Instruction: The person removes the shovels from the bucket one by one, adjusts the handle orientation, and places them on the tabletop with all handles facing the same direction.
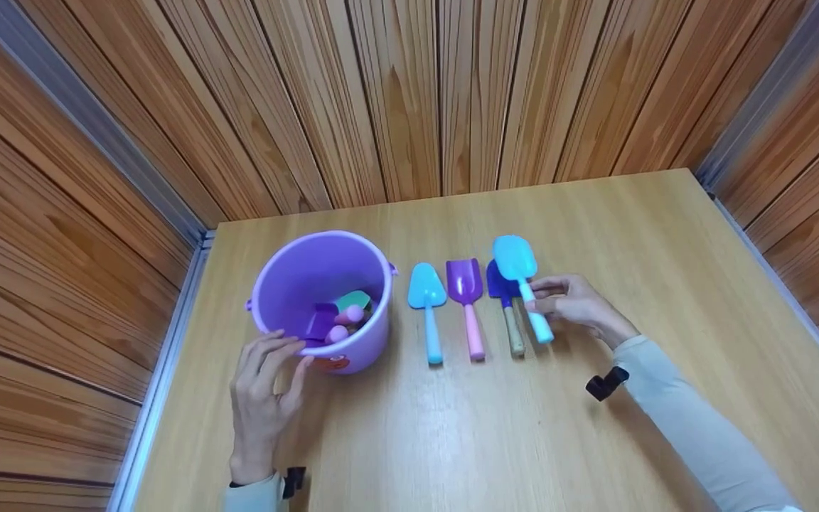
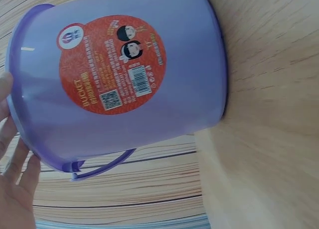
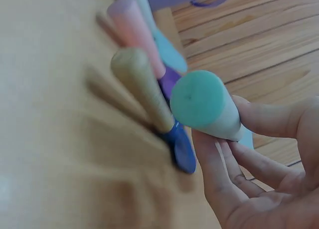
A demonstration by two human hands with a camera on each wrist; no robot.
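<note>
My right hand (image 1: 576, 306) pinches the handle of a light blue toy shovel (image 1: 515, 257) between thumb and fingers, raised above a blue trowel with a wooden handle (image 1: 513, 331). Seen end-on in the right wrist view, the held handle (image 3: 198, 99) has a round teal end. At the left, my left hand (image 1: 264, 395) touches the near rim of a purple bucket (image 1: 377, 338) with fairly straight fingers. Inside the bucket lie a purple scoop (image 1: 320, 323), a green piece (image 1: 354, 300) and pink handle ends (image 1: 338, 333); their lower parts are partly hidden.
Left of the wooden-handled trowel, a purple scoop with a pink handle (image 1: 475, 333) and another light blue trowel (image 1: 426, 286) lie side by side on the wooden table (image 1: 409, 441). Wood-panelled walls (image 1: 409, 99) stand behind and at both sides. The bucket bears a red label (image 2: 112, 64).
</note>
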